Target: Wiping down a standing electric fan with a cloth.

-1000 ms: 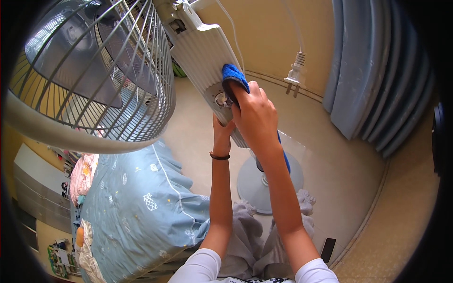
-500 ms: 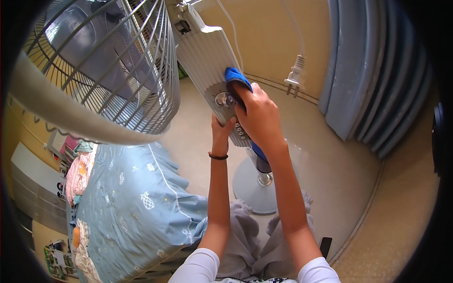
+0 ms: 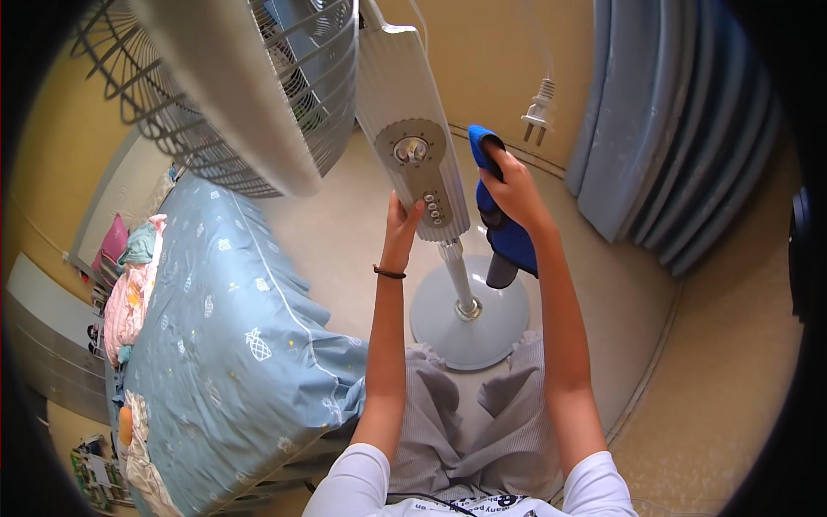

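A white and grey pedestal fan stands before me, its control housing (image 3: 401,86) bearing a round dial (image 3: 411,151) and several small buttons. My left hand (image 3: 401,228) grips the lower left edge of that housing, thumb beside the buttons. To the right of the housing and apart from it, my right hand (image 3: 519,194) is closed on a blue cloth (image 3: 514,247) with dark edges, which hangs down below the fingers. The caged fan head (image 3: 233,95) fills the upper left. A thin pole (image 3: 461,280) runs down to the round base (image 3: 431,336) on the floor.
A white two-pin plug (image 3: 538,112) hangs by its cord near the wall. Large blue-grey curved padded panels (image 3: 620,129) stand at the right. On the left is a bed with a blue patterned cover (image 3: 215,336) and piled pink cloth (image 3: 129,302).
My right hand has drawn the cloth off the housing, away to the right, uncovering the dial and panel. The fan head has turned relative to my view. My left hand stays on the housing.
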Tool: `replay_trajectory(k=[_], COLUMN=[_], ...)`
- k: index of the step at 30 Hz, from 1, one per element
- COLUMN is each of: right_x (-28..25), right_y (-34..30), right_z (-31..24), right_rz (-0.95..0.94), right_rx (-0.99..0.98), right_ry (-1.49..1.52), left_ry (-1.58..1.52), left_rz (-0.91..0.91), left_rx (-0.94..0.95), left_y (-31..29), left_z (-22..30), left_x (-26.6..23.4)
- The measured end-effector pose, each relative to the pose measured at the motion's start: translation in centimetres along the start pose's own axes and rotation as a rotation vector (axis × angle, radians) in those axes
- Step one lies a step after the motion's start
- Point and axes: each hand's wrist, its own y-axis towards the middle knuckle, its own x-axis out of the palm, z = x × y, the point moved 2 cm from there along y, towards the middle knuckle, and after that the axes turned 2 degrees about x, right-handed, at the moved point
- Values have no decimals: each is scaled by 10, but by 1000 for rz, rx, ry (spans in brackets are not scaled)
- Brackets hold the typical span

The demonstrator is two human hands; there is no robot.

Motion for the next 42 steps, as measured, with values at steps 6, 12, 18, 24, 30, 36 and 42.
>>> replay_trajectory(k=[6, 12, 18, 24, 30, 36, 42], right_x=[9, 27, 38, 49, 44, 44, 41], right_y=[-17, -26, -25, -24, -26, -29, -35], right_z=[0, -42, -73, -84, -90, -84, -84], right_rz=[-30, 155, 198, 250, 198, 107, 91], right_rx=[47, -168, -259, -245, -65, 42, -15], right_ry=[-34, -120, -201, -405, -227, -132, -187], left_ry=[-7, 61, 80, 342, 420, 472, 511], left_rz=[25, 19, 8, 63, 135, 165, 122], left_rx=[-31, -64, -102, -19, 66, 41, 16], left_y=[-7, -20, -25, -26, -25, -25, -23], left_z=[-13, -40, -40, -38, -53, -56, -44], left_x=[-2, -12, -13, -4, -6, -7, -11])
